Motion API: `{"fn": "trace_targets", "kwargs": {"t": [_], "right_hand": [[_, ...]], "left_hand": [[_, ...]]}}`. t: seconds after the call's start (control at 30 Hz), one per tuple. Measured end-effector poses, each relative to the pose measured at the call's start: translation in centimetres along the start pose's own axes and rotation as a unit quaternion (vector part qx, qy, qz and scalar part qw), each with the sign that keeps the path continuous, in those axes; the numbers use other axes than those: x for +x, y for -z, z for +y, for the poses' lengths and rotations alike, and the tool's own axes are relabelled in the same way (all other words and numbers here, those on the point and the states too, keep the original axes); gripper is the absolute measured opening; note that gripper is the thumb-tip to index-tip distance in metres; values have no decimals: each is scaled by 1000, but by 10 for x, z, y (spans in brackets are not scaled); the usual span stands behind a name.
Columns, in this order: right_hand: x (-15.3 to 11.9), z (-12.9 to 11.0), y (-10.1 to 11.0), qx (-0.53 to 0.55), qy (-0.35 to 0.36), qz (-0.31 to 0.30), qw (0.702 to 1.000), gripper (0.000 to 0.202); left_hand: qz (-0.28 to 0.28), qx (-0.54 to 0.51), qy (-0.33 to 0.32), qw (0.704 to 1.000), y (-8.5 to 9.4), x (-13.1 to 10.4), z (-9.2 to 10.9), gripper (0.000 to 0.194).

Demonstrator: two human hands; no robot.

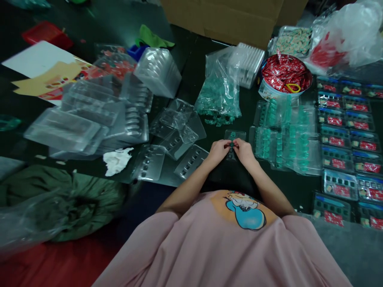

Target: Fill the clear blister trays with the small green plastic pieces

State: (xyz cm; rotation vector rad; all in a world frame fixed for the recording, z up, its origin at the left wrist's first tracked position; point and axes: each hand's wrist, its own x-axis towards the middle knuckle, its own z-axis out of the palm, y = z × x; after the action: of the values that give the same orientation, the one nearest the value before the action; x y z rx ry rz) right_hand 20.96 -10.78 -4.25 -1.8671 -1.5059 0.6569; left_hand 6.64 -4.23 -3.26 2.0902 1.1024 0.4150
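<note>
My left hand [220, 151] and my right hand [242, 150] meet over a clear plastic tray [242, 136] on the dark table. Between their fingertips is a small green plastic piece [231, 144], pinched from both sides. Another green piece seems to sit in the tray's far slot. Just beyond my hands lies a clear bag [220, 87] of green pieces, some spilling from its mouth. Right of my right hand, several trays filled with green pieces [263, 143] lie overlapped.
Loose clear trays [190, 162] and stacked packaging [77, 127] spread to the left. A round tub [287, 75] of red packets stands at the back right. Rows of filled packs [338, 157] line the right side. A cardboard box [221, 18] borders the back.
</note>
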Motion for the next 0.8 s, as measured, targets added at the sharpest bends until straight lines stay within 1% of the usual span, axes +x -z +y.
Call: {"fn": "trace_targets", "kwargs": {"t": [0.1,0.23,0.3,0.37,0.43,0.53,0.57,0.67,0.73,0.8], "right_hand": [[-1,0,-1,-14,-6,-3,1000,26],[-3,-2,0,-56,9,-5,998,28],[-3,-3,2,-56,16,-14,998,28],[-2,-3,4,-49,17,-22,998,27],[0,-3,7,-42,12,-23,999,23],[1,-4,9,-36,5,-14,999,17],[0,-5,9,-37,4,-9,999,16],[-2,-8,13,-34,8,3,999,13],[-4,-9,17,-24,16,11,1000,12],[-5,-11,21,-10,25,24,999,11]], "left_hand": [[-3,12,2,1000,-2,2,0,27],[-8,45,-17,999,-3,3,4,27],[-22,39,-25,999,1,3,5,30],[-29,20,-24,999,11,8,4,33],[-2,18,-11,1000,23,17,0,29],[72,74,3,995,38,41,-11,23],[82,95,3,992,40,49,-15,22],[70,149,4,986,42,68,-27,25],[60,167,9,984,40,72,-32,27],[63,163,13,985,39,71,-35,29]]}}
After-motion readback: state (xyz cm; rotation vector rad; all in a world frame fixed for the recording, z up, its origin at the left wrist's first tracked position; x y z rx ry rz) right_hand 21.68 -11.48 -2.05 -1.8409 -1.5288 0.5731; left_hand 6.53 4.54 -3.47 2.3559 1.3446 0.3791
